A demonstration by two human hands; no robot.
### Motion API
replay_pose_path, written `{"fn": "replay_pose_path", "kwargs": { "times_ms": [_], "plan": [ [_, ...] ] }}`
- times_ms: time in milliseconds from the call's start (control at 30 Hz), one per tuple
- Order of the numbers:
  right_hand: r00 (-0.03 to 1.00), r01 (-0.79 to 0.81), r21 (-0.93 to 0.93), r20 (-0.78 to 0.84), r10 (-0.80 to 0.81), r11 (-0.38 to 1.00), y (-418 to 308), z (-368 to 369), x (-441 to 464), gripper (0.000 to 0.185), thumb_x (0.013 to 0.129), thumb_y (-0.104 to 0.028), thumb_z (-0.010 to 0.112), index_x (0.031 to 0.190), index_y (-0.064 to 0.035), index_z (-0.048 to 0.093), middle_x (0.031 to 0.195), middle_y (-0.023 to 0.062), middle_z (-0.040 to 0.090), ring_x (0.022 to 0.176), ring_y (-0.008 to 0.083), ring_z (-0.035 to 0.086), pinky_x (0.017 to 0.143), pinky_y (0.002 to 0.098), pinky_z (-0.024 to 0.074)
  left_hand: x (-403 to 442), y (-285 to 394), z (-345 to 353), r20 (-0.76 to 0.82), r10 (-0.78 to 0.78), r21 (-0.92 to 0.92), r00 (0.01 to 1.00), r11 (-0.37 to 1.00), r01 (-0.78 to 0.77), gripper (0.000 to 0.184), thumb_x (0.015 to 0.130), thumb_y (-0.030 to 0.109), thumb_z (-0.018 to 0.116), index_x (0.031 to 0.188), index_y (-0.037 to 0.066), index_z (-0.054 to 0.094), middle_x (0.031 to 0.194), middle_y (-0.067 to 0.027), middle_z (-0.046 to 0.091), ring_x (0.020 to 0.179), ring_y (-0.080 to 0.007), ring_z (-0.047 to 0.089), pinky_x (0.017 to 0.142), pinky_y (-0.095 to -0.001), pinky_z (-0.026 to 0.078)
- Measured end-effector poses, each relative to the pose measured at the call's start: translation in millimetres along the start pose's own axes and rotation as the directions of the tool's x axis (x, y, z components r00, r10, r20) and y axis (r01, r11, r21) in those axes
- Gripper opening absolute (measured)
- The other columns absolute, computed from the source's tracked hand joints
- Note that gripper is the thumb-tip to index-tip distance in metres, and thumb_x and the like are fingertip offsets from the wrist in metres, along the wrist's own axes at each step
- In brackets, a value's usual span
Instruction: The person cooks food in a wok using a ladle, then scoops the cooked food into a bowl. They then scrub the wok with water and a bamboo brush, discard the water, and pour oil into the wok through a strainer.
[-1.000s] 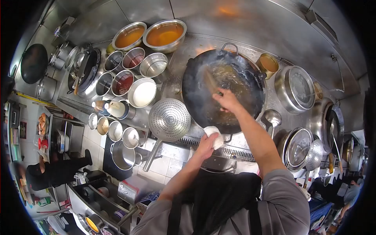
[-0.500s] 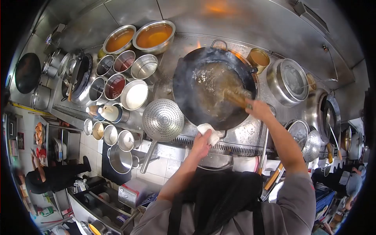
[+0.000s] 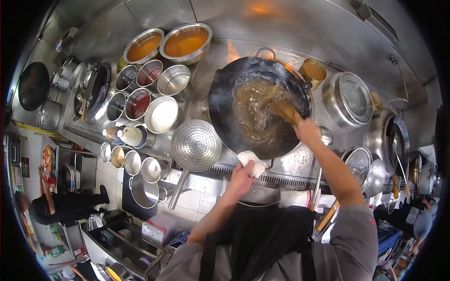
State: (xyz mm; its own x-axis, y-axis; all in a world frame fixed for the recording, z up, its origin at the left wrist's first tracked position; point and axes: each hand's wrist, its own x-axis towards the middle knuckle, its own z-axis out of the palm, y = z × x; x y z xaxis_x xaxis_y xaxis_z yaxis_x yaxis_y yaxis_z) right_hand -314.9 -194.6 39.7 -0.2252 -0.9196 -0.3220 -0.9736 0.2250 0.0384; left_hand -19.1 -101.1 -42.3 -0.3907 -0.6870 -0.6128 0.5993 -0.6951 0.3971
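Note:
My right hand [image 3: 307, 131] is closed around a bamboo wok brush [image 3: 283, 110], its bristles down in the murky brown liquid [image 3: 253, 100] inside a large black wok [image 3: 222, 119]. The liquid swirls and steam hangs over it. At the wok's near rim, my left hand [image 3: 241, 180] grips a folded white cloth [image 3: 252, 163]. The cloth lies against the rim beside the near loop handle; whether it wraps that handle I cannot tell. A perforated strainer [image 3: 196, 145] rests left of the wok, its long handle pointing toward me.
Flames [image 3: 232, 51] rise behind the wok. Steel pots of sauces and a white ingredient [image 3: 161, 114] stand left, below two bowls of orange liquid [image 3: 186, 42]. To the right are a tin [image 3: 312, 72], a large pot [image 3: 344, 100] and a ladle [image 3: 326, 136]. Other people [image 3: 65, 206] work at both sides.
The brush has shifted slightly in the wok, and the liquid now swirls more widely. The flame at the back left has grown taller. My left hand stays at the near rim with the cloth.

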Motion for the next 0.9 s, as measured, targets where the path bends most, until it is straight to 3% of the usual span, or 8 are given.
{"fn": "replay_pose_path", "kwargs": {
  "times_ms": [67, 133, 167, 233, 367, 567, 767, 900],
  "plan": [
    [0.993, 0.106, 0.213, -0.079, -0.091, 0.971, -14, -4, 58, 0.061, 0.095, -0.035, 0.062, 0.149, -0.0116, 0.047, 0.115, 0.0247, 0.07, 0.101, 0.0364, 0.072, 0.082, 0.0484, 0.06, 1, 1, 0, 0.005, -0.025, -0.023, 1.0, 0.999, 0.026, 0.035, 0.103, 0.011, 0.059, 0.135, 0.003, 0.052, 0.126, -0.0124, 0.065, 0.115, -0.0287, 0.066, 0.098, -0.0443, 0.055],
    [0.998, 0.056, 0.608, -0.017, -0.057, 0.792, -59, -14, 80, 0.06, 0.093, -0.037, 0.065, 0.145, -0.0094, 0.052, 0.116, 0.0224, 0.071, 0.088, 0.0312, 0.076, 0.068, 0.0438, 0.0628, 5, -1, -1, 0.032, -0.013, -0.029, 0.999, 0.999, 0.014, 0.034, 0.103, 0.011, 0.059, 0.135, 0.003, 0.052, 0.126, -0.0129, 0.065, 0.115, -0.0285, 0.066, 0.099, -0.0446, 0.055],
    [0.996, -0.065, 0.711, 0.091, -0.001, 0.7, -88, -32, 66, 0.062, 0.093, -0.035, 0.066, 0.148, -0.0106, 0.05, 0.116, 0.0219, 0.071, 0.074, 0.0297, 0.076, 0.056, 0.0391, 0.0621, 7, -2, -3, 0.046, -0.007, -0.029, 0.999, 1.0, 0.008, 0.034, 0.103, 0.011, 0.059, 0.135, 0.002, 0.052, 0.126, -0.0132, 0.065, 0.115, -0.0284, 0.065, 0.099, -0.0447, 0.055],
    [0.989, -0.077, 0.79, 0.139, -0.056, 0.609, -115, -20, 60, 0.065, 0.095, -0.034, 0.065, 0.153, -0.0124, 0.045, 0.118, 0.0202, 0.071, 0.064, 0.0255, 0.074, 0.053, 0.037, 0.0602, 10, -6, -9, 0.055, 0.02, -0.004, 0.998, 1.0, -0.019, 0.035, 0.103, 0.01, 0.059, 0.135, 0.002, 0.051, 0.126, -0.0131, 0.065, 0.116, -0.0283, 0.065, 0.099, -0.0449, 0.055],
    [0.964, 0.014, 0.827, 0.139, -0.228, 0.562, -140, -19, 7, 0.069, 0.096, -0.031, 0.065, 0.156, -0.0073, 0.039, 0.083, 0.0175, 0.073, 0.053, 0.0206, 0.066, 0.047, 0.0345, 0.0521, 6, -7, 0, 0.027, 0.06, 0.017, 0.998, 0.998, -0.061, 0.035, 0.103, 0.01, 0.059, 0.136, 0.002, 0.05, 0.125, -0.0126, 0.064, 0.115, -0.0276, 0.065, 0.099, -0.0445, 0.055],
    [0.876, 0.055, 0.838, 0.221, -0.429, 0.543, -85, -5, -54, 0.076, 0.09, -0.037, 0.073, 0.153, -0.0066, 0.044, 0.08, 0.0119, 0.07, 0.053, 0.0172, 0.063, 0.048, 0.0325, 0.051, -3, -8, 5, 0.03, 0.093, 0.007, 0.995, 0.996, -0.094, 0.038, 0.102, 0.011, 0.061, 0.137, 0.004, 0.048, 0.126, -0.0098, 0.063, 0.113, -0.0261, 0.066, 0.096, -0.0422, 0.055],
    [0.904, 0.05, 0.643, 0.296, -0.308, 0.764, 2, -42, -111, 0.069, 0.087, -0.041, 0.074, 0.143, -0.0028, 0.057, 0.093, 0.0133, 0.073, 0.058, 0.0178, 0.066, 0.056, 0.0315, 0.0548, -6, 4, 19, 0.039, 0.028, 0.105, 0.999, 0.994, -0.032, 0.037, 0.098, 0.008, 0.064, 0.132, 0.009, 0.05, 0.12, -0.0063, 0.063, 0.106, -0.0227, 0.066, 0.086, -0.0399, 0.058],
    [0.873, -0.044, 0.709, 0.37, -0.318, 0.704, 4, -50, -114, 0.065, 0.089, -0.04, 0.073, 0.139, -0.0007, 0.059, 0.085, 0.0106, 0.07, 0.056, 0.0156, 0.063, 0.054, 0.0306, 0.0529, 28, -14, 1, 0.139, 0.037, 0.199, 0.99, 0.978, -0.064, 0.04, 0.091, 0.0, 0.061, 0.128, 0.01, 0.051, 0.113, -0.0058, 0.063, 0.099, -0.0218, 0.067, 0.08, -0.0382, 0.059]
  ]
}}
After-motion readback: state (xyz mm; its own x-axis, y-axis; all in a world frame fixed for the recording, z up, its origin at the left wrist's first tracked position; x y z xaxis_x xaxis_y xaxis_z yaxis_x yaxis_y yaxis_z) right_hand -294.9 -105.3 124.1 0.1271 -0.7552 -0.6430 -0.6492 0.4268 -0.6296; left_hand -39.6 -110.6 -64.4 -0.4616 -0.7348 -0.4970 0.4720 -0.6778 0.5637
